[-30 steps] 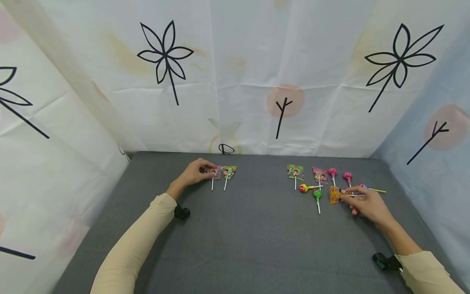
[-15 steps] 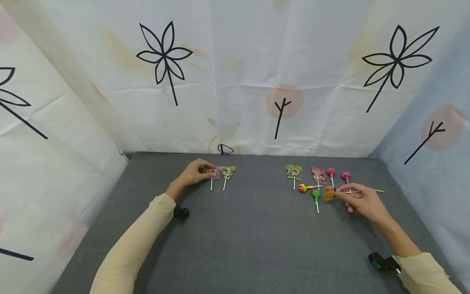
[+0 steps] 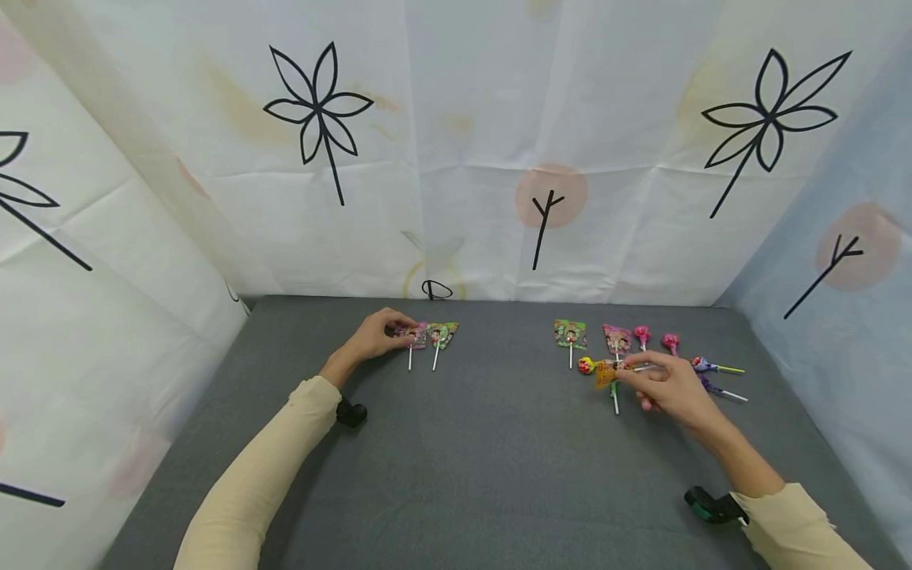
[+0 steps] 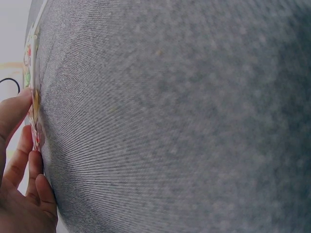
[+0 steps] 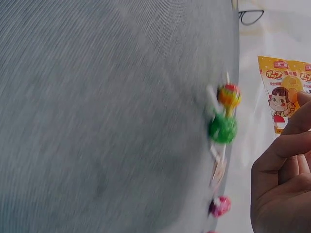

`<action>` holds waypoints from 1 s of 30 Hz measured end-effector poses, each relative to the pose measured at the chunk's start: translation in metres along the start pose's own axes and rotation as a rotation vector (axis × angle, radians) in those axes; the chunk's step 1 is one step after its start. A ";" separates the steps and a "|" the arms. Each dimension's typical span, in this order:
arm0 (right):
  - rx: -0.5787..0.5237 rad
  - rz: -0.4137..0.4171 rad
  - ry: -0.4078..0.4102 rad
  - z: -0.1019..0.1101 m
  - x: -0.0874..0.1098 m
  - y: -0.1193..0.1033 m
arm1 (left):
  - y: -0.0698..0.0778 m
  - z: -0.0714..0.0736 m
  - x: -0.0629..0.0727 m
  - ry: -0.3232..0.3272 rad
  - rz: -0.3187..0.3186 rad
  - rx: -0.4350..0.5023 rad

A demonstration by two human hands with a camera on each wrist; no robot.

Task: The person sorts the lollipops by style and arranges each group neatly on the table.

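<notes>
In the head view my left hand point(image 3: 372, 336) pinches the edge of a pink flat-wrapped lollipop point(image 3: 419, 336) lying on the grey table. Right beside it lies a green flat-wrapped lollipop point(image 3: 443, 333). My right hand point(image 3: 673, 389) holds an orange flat-wrapped lollipop point(image 3: 604, 376) between thumb and fingers. The right wrist view shows its printed wrapper point(image 5: 279, 99) raised above the table surface. Under and behind it, a green round lollipop point(image 5: 223, 128) and a yellow-red round lollipop point(image 3: 586, 365) lie on the cloth, the green one mostly hidden in the head view.
Around the right hand lie another green flat-wrapped lollipop point(image 3: 571, 333), a pink flat-wrapped one point(image 3: 617, 338), two pink round lollipops point(image 3: 642, 334), a blue one point(image 3: 701, 364) and a purple one point(image 3: 709, 386). A patterned white curtain point(image 3: 470, 222) stands behind the grey table point(image 3: 484, 459).
My right hand has moved left with the orange lollipop, now over the green round one, uncovering the blue and purple lollipops. My left hand has stayed in place.
</notes>
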State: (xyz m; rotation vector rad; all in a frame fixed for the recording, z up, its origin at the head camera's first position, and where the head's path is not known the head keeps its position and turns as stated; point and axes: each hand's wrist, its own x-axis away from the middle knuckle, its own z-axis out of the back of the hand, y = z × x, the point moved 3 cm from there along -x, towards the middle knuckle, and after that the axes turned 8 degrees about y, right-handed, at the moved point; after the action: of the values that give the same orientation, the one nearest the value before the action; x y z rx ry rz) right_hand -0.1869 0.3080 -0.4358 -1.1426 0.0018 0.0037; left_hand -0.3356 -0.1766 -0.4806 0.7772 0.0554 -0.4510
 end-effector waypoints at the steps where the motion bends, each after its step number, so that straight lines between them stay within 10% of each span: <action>1: -0.009 0.003 -0.006 -0.003 -0.001 -0.001 | 0.000 0.000 0.000 -0.001 0.003 0.000; 30: -0.165 -0.013 -0.169 -0.113 -0.032 -0.034 | 0.002 0.001 0.000 0.003 0.008 -0.002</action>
State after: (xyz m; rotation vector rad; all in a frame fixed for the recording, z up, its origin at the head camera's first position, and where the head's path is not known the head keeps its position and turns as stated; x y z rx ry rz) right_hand -0.2192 0.1906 -0.4520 -1.3044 -0.1589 0.0899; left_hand -0.3354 -0.1759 -0.4790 0.7759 0.0559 -0.4418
